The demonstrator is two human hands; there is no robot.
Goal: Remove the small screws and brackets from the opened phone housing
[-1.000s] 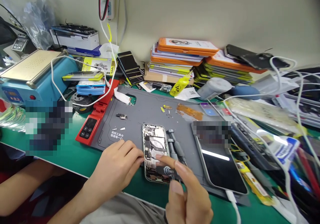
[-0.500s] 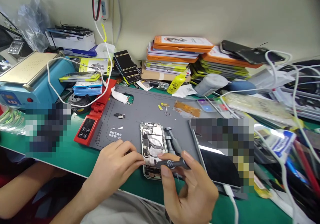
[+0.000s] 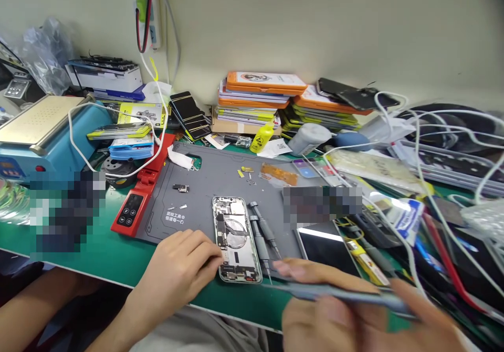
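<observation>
An opened phone [image 3: 236,231] lies face up at the front edge of the grey repair mat [image 3: 205,184], its inner parts and a round coil showing. My left hand [image 3: 187,265] has its fingers closed at the phone's lower left edge, steadying it; the fingertips are partly hidden. In the right foreground my right hand [image 3: 342,310] grips a slim grey screwdriver [image 3: 354,295], blurred by motion, with its tip pointing left past the phone's lower right corner. Two more grey screwdrivers [image 3: 268,228] rest just right of the phone. Several small parts [image 3: 181,188] lie on the mat.
A red control strip [image 3: 132,208] borders the mat's left side. To the right sits a dark-screened device [image 3: 328,247] among cables and tools. Orange boxes [image 3: 265,82] are stacked by the wall; a blue heating machine [image 3: 51,142] stands at left. Another person's arm [image 3: 35,299] shows lower left.
My right hand has drawn back from the phone toward the lower right with the screwdriver. My left hand remains at the phone's edge. The view has shifted to the right.
</observation>
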